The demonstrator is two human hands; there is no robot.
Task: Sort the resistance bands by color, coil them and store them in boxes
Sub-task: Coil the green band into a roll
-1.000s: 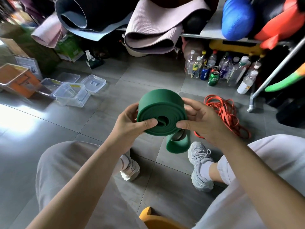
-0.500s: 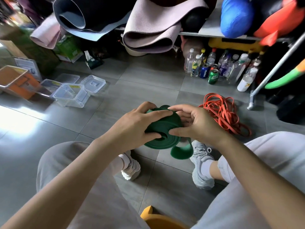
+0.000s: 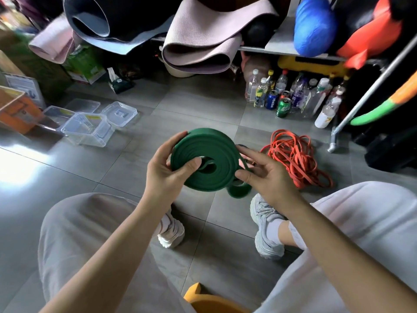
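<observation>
The person sits above a grey tiled floor [image 3: 126, 168] and holds a green resistance band [image 3: 212, 175] in the air between the two knees, in front of the body. The band is wound into a flat coil, and the face of the coil is turned toward the camera. The left hand [image 3: 165, 170] holds the coil at its left side: the thumb lies on the face near the middle hole, and the fingers are curled around the far rim. The right hand [image 3: 266, 175] takes the right edge of the coil between the thumb and the fingers, which are only a little bent. A short loose end [image 3: 239, 192] of the same band hangs in a small loop under this hand. On the floor just to the right of the hands lies a tangled heap of orange bands [image 3: 297, 159]. To the left, well apart from the hands, stand clear plastic boxes [image 3: 90, 131] with a lid [image 3: 119, 114] beside them, and an orange box [image 3: 15, 114] is at the left edge. Bottles and cans [image 3: 288, 96] stand under a shelf with rolled mats [image 3: 203, 48].
</observation>
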